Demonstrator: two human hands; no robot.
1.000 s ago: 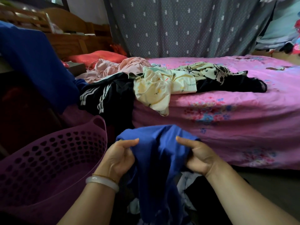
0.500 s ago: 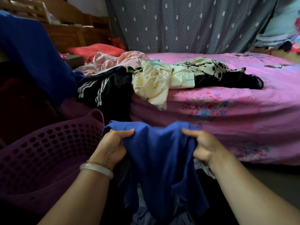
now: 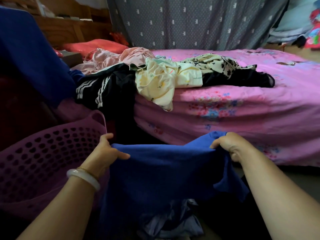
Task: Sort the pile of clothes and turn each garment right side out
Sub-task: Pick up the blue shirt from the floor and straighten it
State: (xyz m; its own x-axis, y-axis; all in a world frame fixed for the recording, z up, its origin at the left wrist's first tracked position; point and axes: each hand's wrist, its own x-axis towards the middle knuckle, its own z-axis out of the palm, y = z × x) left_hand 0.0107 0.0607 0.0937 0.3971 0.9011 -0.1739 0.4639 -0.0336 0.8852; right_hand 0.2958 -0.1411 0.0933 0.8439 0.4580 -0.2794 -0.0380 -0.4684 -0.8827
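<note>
A wide bed under a pink floral sheet is filling the far half of the view, with a grey curtain dotted in white hanging behind it. A purple perforated plastic laundry basket is sitting on the left, just beside the person.

Low in the centre, a deep blue soft knit garment is hanging in front of the bed's edge. Its top edge is being stretched wide, and its body is drooping onto a grey-and-dark heap of clothes below.

On the bed, a black garment with white stripes, a pale yellow printed top, a cream black-flowered piece and a crumpled pink garment are lying overlapped.

The left hand and right hand are set well apart, each pinching one end of that top edge with thumb and curled fingers. A pale bangle is circling the left wrist.

The cloth is looking light, limp and not slippery, so it will likely fold on itself when slackened. Seams or labels are not showing, so I cannot tell which side is out. Gripping along the hem or reaching inside for a sleeve would probably serve best.
</note>
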